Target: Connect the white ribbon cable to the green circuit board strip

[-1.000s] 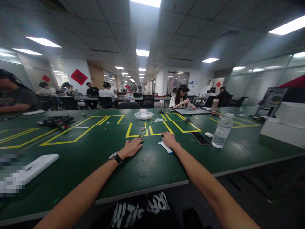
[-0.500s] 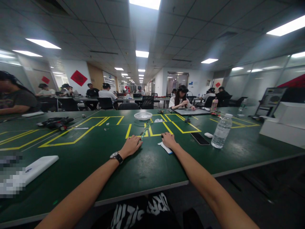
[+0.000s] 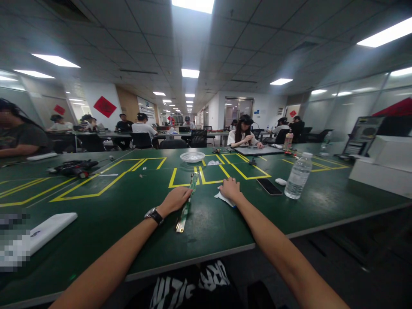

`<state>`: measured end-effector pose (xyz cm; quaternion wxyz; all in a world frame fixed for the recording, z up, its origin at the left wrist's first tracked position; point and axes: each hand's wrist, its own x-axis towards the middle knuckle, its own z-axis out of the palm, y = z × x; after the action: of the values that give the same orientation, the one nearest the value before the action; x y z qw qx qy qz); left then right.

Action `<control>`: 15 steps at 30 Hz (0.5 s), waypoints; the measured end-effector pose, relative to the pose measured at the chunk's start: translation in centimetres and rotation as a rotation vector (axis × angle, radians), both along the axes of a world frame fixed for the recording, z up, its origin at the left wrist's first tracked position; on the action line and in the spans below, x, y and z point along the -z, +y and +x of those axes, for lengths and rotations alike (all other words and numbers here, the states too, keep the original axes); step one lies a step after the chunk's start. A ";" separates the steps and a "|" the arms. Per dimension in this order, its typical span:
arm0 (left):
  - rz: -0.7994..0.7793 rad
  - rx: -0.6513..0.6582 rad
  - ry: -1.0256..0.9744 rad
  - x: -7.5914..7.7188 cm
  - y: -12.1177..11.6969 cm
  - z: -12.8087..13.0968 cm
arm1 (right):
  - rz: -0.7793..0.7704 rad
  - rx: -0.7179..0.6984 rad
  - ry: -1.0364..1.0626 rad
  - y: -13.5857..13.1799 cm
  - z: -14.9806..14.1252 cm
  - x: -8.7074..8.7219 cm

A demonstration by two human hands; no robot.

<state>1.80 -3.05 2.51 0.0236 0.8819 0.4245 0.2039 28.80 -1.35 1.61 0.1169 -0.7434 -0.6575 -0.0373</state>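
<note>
My left hand (image 3: 176, 200) is closed on a long narrow green circuit board (image 3: 184, 213). The board is held at a slant, its near end toward me and its far end beyond my fingers. To the right, my right hand (image 3: 230, 189) is closed over a crumpled white sheet of paper (image 3: 224, 198) with a bluish edge. My curled fingers and palm hide part of this sheet. A clear round dish (image 3: 192, 157) stands farther back, with small white scraps (image 3: 214, 163) beside it.
Yellow tape outlines (image 3: 216, 180) mark the green table (image 3: 206, 240). At right are a black phone (image 3: 269, 186), a white case (image 3: 280, 182), a water bottle (image 3: 298, 176) and white boxes (image 3: 380, 171). Dark tools (image 3: 75, 168) lie left; a co-worker (image 3: 246, 133) sits opposite.
The circuit board has swung toward me in my left hand, and its near end now shows below the hand. My right hand has shifted slightly on the paper, which looks more crumpled.
</note>
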 end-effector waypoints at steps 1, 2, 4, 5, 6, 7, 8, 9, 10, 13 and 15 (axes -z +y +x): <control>0.005 -0.008 -0.008 -0.2 -0.2 0.1 | -0.008 0.004 0.005 -0.1 0.0 -0.1; 0.013 -0.016 -0.015 -0.3 -0.3 0.2 | -0.013 0.007 0.009 -0.1 0.0 -0.2; 0.033 -0.035 -0.026 -0.2 -0.5 0.5 | -0.021 0.014 0.017 -0.3 -0.1 -0.4; 0.042 -0.046 -0.026 -0.1 -0.6 0.6 | -0.028 0.012 0.023 -0.4 -0.2 -0.5; 0.048 -0.060 -0.023 0.2 -0.7 0.7 | -0.037 0.004 0.031 -0.5 -0.4 -0.6; 0.050 -0.077 -0.017 0.5 -0.7 0.8 | -0.047 -0.010 0.039 -0.6 -0.5 -0.7; 0.050 -0.095 -0.009 0.8 -0.7 0.8 | -0.056 -0.029 0.046 -0.8 -0.7 -0.8; 0.051 -0.115 0.001 1.1 -0.7 0.8 | -0.062 -0.051 0.053 -0.9 -0.9 -0.9; 0.052 -0.136 0.013 1.4 -0.7 0.9 | -0.063 -0.072 0.058 -1.1 -1.1 -0.9; 0.040 -0.198 0.009 1.8 -0.8 0.8 | -0.055 -0.122 0.076 -1.3 -1.6 -0.9; -0.005 -0.226 -0.038 1.9 -0.8 0.7 | -0.047 -0.143 0.099 -1.3 -1.6 -0.9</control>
<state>2.49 -3.85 0.65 0.0106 0.8242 0.5212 0.2211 27.18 -2.63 2.46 0.1342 -0.6979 -0.7031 0.0232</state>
